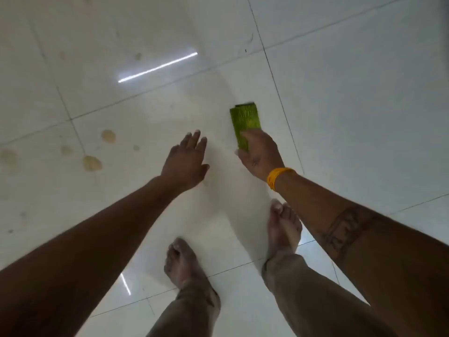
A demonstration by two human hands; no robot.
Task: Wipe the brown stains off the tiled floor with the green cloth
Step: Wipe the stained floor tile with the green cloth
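Right hand grips the green cloth; left hand is spread and holds nothing.

The right hand (pixel 260 154), a yellow band (pixel 277 177) at its wrist, clasps the near end of the folded green cloth (pixel 245 122), whose far end points away over the white tiled floor (pixel 352 105). The left hand (pixel 185 161) reaches out flat with fingers extended. Brown stains (pixel 92 163) lie well to the left, apart from the cloth. Two bare feet (pixel 284 227) stand below.
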